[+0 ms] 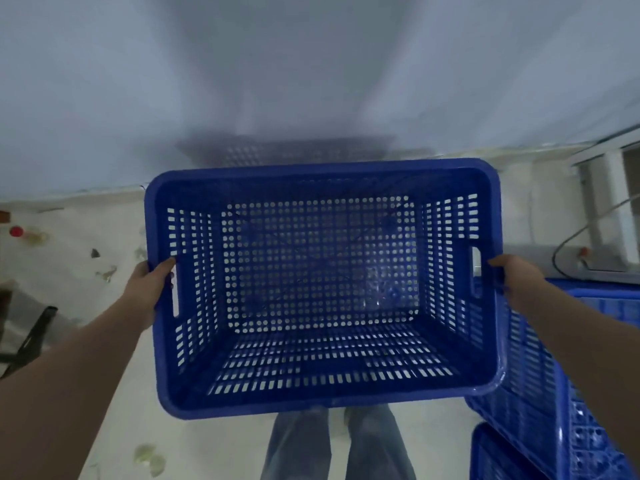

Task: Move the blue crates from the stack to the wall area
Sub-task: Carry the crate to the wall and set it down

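I see left hand [150,282] gripping crate [322,396] by its left handle slot | right hand [512,278] gripping right rim | crate holds nothing | more crates [540,403] stacked at right.

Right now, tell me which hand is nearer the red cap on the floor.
Left. The left hand holds the blue crate on the red cap side; the right hand holds the opposite end.
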The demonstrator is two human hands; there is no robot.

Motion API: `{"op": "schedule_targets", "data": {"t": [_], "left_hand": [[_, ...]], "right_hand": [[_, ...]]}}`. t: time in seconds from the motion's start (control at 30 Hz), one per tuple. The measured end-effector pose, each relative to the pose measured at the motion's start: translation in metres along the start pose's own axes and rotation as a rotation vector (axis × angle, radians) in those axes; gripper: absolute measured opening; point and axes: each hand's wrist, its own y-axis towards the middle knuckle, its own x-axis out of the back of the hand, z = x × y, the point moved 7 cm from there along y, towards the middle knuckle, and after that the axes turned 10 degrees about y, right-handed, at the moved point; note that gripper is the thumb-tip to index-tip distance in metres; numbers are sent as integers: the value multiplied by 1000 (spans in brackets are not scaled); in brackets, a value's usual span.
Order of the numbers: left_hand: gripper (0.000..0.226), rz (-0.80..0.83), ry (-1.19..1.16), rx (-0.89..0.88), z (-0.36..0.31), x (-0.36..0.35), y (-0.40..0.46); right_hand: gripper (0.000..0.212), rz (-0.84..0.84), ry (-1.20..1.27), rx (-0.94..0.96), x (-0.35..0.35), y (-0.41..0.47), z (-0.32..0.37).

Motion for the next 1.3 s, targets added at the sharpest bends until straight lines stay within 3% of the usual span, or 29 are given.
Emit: {"op": "schedule_targets", "data": {"t": [0.23, 0.43, 0.63, 0.77, 0.83, 1.03, 1.13, 1.3], "left_hand": [[53, 47, -18, 62, -1, -19, 29], [39, 102, -55, 84, -11, -35, 45], [28, 110, -62, 80, -30, -39, 40], [26, 106, -63, 65, -40, -42, 42], [22, 100, -77, 42, -44, -42, 44], [57, 112, 15, -33, -47, -41, 36], [62, 126, 187, -115, -64, -55, 9], [58, 248, 697, -446, -131, -96, -96]], "right_hand": [[45, 41, -70, -17, -35, 32, -1], [17, 92, 0, 8, -54, 39, 9], [24, 118, 107, 22, -61, 41, 27], [13, 192, 140, 42, -68, 36, 49], [17, 225, 156, 36, -71, 32, 50], [28, 233, 105, 36, -72, 24, 36], [49, 252, -56, 115, -82, 1, 46], [55, 465, -825, 509, -105, -90, 87]]}}
